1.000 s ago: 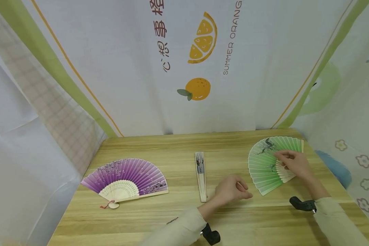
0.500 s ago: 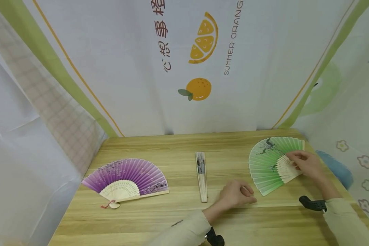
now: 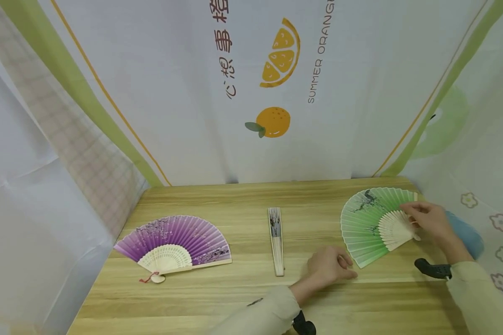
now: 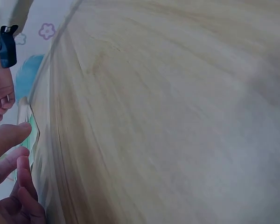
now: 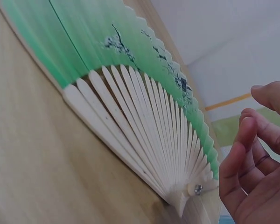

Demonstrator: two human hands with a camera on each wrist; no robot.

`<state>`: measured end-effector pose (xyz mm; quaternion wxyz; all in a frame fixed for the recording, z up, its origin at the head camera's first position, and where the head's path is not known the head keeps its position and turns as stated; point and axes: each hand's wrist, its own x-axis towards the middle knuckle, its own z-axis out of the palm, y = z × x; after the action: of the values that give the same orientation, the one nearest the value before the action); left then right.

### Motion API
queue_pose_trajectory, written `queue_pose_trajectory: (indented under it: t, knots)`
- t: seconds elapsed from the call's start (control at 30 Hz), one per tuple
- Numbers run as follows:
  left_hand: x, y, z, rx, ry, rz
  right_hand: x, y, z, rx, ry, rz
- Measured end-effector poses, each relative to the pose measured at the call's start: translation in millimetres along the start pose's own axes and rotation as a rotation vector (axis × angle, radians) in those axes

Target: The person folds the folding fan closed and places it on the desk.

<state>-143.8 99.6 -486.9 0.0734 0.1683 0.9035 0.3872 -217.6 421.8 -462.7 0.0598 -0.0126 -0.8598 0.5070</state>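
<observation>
A spread green folding fan (image 3: 362, 228) lies at the right of the table, its pale ribs meeting at a pivot on the right. Over the pivot end hovers my right hand (image 3: 433, 228), fingers loosely bent. The right wrist view shows that hand (image 5: 259, 172) holding nothing, apart from the fan's ribs (image 5: 144, 130) and the metal pivot (image 5: 198, 189). My left hand (image 3: 329, 266) is just left of the green fan's lower corner, also loosely bent and holding nothing. Left of it lies a closed folding fan (image 3: 276, 246) with a grey patterned end.
An open purple folding fan (image 3: 184, 235) with a red tassel (image 3: 149, 278) lies at the left of the wood-grain table (image 3: 184, 307). A white printed cloth (image 3: 184, 116) hangs behind the table, and more cloth hangs at both sides.
My right hand has slid rightward from the green fan's ribs towards its pivot end, uncovering more ribs. My left hand has drifted slightly right. The fans lie as before; the head view has shifted a little.
</observation>
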Motion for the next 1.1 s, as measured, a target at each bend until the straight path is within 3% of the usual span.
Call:
queue_pose_trajectory:
  t: [0.47,0.8,1.1]
  knots:
    - [9.3,3.8,11.1,0.077,0.046,0.020,7.4,1.5,-14.1,0.073,0.018,0.078]
    - [14.0,7.5,19.6,0.079,0.073,-0.003,10.8,2.4,-22.1,0.031,0.002,0.132]
    - [16.3,8.9,23.1,0.118,0.088,0.001,13.9,1.8,-22.5,-0.028,-0.019,0.121]
